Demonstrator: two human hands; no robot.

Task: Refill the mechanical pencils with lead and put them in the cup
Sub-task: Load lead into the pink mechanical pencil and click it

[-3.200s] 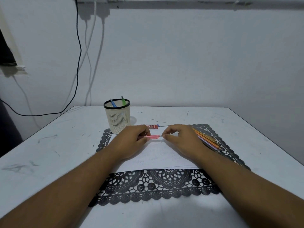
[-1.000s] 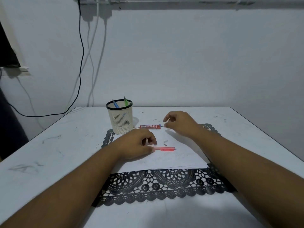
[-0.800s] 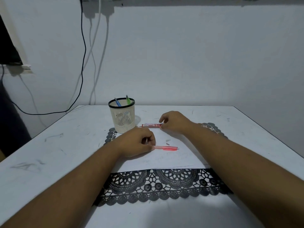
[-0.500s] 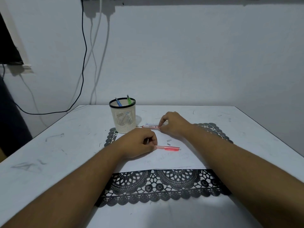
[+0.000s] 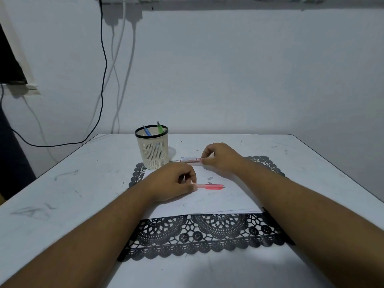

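A pink mechanical pencil lies on the white paper, and my left hand pinches its left end. Farther back, my right hand pinches the right end of a small red-and-white lead case lying beside the cup. The cream mesh cup with a black rim stands at the mat's far left corner and holds a blue pencil and a green pencil. Two tiny grey bits lie on the paper above the pink pencil. My right forearm hides the mat's right side.
A black lace mat lies under the paper on a scuffed white table. The table backs onto a white wall with cables hanging at the left. The table's right edge runs diagonally at the far right.
My right hand left the pink pencil's end, reached back and took hold of the lead case. My left hand kept the pencil and lowered it onto the paper.
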